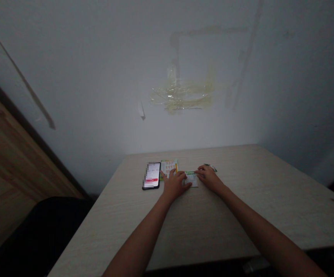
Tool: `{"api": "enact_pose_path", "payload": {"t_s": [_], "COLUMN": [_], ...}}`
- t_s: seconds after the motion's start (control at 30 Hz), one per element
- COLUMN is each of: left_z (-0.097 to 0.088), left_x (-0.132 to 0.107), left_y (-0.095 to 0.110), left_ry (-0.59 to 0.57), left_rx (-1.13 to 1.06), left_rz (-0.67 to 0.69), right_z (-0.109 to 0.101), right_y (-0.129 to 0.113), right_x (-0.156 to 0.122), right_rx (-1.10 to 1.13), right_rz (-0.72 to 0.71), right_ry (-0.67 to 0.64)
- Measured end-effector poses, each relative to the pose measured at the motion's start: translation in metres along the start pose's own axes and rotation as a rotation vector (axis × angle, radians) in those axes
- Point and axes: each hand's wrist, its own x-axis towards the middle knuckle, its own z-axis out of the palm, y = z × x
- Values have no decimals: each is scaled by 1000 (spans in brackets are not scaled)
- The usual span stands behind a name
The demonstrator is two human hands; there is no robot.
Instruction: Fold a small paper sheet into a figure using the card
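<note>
My left hand (173,184) lies flat on the light wooden table (241,200), its fingers spread. Its fingertips rest on a yellow-green printed card (169,166) and its thumb side touches a small white and green card (191,179). My right hand (209,177) has curled fingers that pinch the right edge of that white and green card. A small dark item (213,167) lies just behind my right hand; I cannot make out what it is.
A black phone (151,176) with a lit screen lies on the table left of the cards. Behind the table, a pale wall carries old tape residue (181,94). A dark chair (42,231) stands at the table's left. Wooden panelling (2,161) fills the far left.
</note>
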Motion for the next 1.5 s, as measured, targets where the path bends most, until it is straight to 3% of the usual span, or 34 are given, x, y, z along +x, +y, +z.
{"api": "enact_pose_path", "payload": {"t_s": [0.47,0.8,1.03,1.5], "left_z": [-1,-2,-3,-4], "left_x": [0,0,0,-1], "left_y": [0,0,2,2], "left_ry": [-21,-22,-29,-25], "left_rx": [5,-7,16,-1], "left_rz": [-5,-2,-13,-9], "right_z": [-3,4,5,-1], "right_y": [-16,1,1,8], "right_x": [-2,-4,-2,-6], "right_rx": [-142,36,59,111], "right_rz": [30,-16,26,22], "right_ry": [17,63,75,-37]}}
